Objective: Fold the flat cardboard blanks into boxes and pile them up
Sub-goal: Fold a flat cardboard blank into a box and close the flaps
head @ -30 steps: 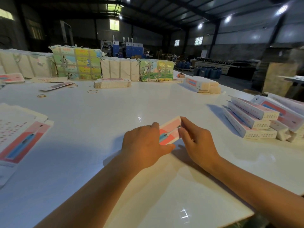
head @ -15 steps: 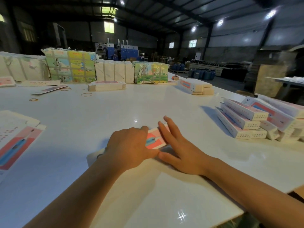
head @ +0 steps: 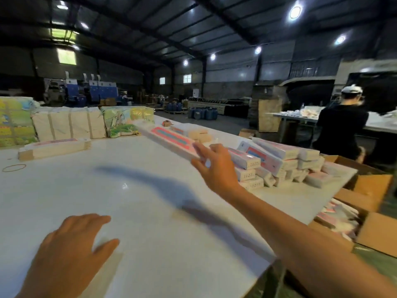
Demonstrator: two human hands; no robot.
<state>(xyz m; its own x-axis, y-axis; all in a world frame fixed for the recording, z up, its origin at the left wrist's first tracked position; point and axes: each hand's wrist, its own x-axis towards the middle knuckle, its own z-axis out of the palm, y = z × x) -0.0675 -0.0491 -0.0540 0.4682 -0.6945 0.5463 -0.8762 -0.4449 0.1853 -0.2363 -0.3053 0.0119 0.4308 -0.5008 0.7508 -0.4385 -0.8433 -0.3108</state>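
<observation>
Dim warehouse light falls on a broad white table (head: 133, 190), glossy enough to throw back the ceiling lamps. Over it the right hand (head: 217, 166) reaches out toward the far right, fingers and thumb pinching the near end of a long folded box (head: 169, 139), pink and teal on its face, carried in the air just beside the pile of finished boxes (head: 277, 162). That heap lies loosely stacked near the table's right edge, a good many boxes already made, so the work looks well along; this one seems about to join them. The left hand (head: 75, 244) rests flat on the tabletop close to the viewer, fingers spread and holding nothing. A bundle of flat blanks (head: 53, 147) waits farther back on the left, so more folding is likely still to come, and a rubber band (head: 14, 168) lies loose near it. Wrapped paper bales (head: 68, 123) line the far edge. Open cardboard cartons (head: 373, 211) stand on the floor below the right side. Beyond, a person in a black shirt (head: 341, 130) works at another table.
</observation>
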